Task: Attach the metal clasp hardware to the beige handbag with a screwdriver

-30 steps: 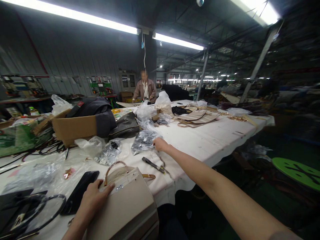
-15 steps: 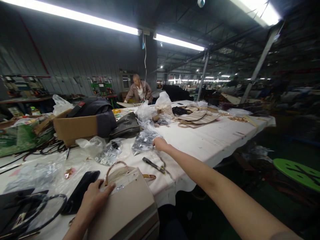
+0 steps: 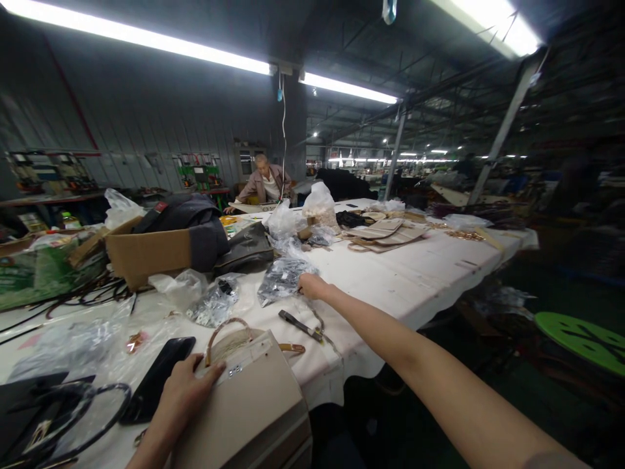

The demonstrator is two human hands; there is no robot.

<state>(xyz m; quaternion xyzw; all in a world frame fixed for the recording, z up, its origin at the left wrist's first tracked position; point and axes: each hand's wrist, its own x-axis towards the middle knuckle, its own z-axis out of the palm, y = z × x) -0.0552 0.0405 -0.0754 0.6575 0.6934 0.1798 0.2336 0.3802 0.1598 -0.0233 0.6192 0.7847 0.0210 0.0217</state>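
Note:
My left hand (image 3: pixel 193 384) rests on the upper left edge of a beige bag (image 3: pixel 249 404), its thumb and fingers gripping that edge beside a brown curved handle (image 3: pixel 211 342). Small shiny metal pieces (image 3: pixel 235 371) sit on the bag near my thumb. My right arm is stretched out over the table, and my right hand (image 3: pixel 311 286) is at the right side of a clear plastic bag of small dark and silvery parts (image 3: pixel 280 279). Its fingers are curled, with the fingertips hidden. A dark-handled tool (image 3: pixel 299 324) lies between the two bags.
A black phone (image 3: pixel 159 378) lies left of the beige bag. Behind are a cardboard box (image 3: pixel 149 254) with dark cloth, more plastic bags and flat beige pieces (image 3: pixel 385 231). A person (image 3: pixel 266 182) leans over the far end. A green stool (image 3: pixel 581 339) stands right.
The person at the far end has bent lower over the table. My hands have stayed almost in place.

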